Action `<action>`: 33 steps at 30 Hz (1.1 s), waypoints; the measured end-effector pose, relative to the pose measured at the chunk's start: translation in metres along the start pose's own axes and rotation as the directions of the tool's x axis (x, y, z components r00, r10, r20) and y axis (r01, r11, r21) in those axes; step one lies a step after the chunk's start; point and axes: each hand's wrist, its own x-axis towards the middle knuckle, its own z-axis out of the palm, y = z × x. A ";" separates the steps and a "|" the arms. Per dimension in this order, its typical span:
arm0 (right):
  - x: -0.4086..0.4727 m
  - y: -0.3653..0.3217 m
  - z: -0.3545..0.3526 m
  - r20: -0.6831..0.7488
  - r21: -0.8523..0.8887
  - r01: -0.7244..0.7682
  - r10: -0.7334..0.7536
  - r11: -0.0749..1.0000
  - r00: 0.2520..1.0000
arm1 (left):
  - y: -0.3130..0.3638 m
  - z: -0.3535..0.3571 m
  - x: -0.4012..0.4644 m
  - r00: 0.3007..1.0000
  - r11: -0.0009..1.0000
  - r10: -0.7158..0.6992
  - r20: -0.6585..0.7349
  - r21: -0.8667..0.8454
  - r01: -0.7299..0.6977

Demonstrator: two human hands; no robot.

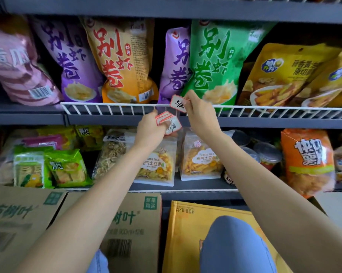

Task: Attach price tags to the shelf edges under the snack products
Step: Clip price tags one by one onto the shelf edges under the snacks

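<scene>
My right hand (200, 113) pinches a white, red-edged price tag (178, 103) with handwriting, held against the white wire rail (111, 107) of the upper shelf, just below a purple snack bag (175, 62) and a green snack bag (215, 60). My left hand (149, 128) is lower and to the left, closed around a small stack of price tags (164, 117). One more tag (173, 126) sticks out from under that stack. The grey shelf edge (264, 122) runs under the rail.
Purple, orange and yellow snack bags (119, 56) fill the upper shelf. The lower shelf (186, 187) holds fries packs, green packs, lidded cups and an orange bag (308, 160). Cardboard boxes (127, 223) and a yellow box (186, 233) stand below, near my knees.
</scene>
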 end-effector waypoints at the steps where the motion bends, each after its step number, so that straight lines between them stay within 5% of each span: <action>1: 0.000 0.001 0.001 -0.005 -0.021 0.003 -0.003 1.000 1.000 | -0.001 0.001 -0.002 1.000 1.000 0.000 0.008 0.016 0.000; 12: 0.008 -0.005 -0.001 -0.043 -0.152 0.050 -0.057 0.987 0.997 | -0.006 -0.006 0.001 1.000 0.999 -0.014 -0.005 -0.035 0.014; 20: 0.016 -0.013 -0.006 -0.109 0.156 0.127 -0.110 0.980 0.988 | -0.019 -0.021 -0.005 0.995 0.999 0.014 0.102 -0.034 -0.010; 26: 0.021 -0.012 0.002 -0.047 -0.003 0.190 -0.190 0.982 0.981 | -0.022 -0.032 -0.006 0.986 0.981 0.055 0.158 0.175 -0.083; 33: 0.015 -0.006 0.020 -0.179 -0.319 0.269 -0.336 0.909 0.925 | -0.026 -0.035 -0.001 0.981 0.948 0.057 0.188 0.298 -0.112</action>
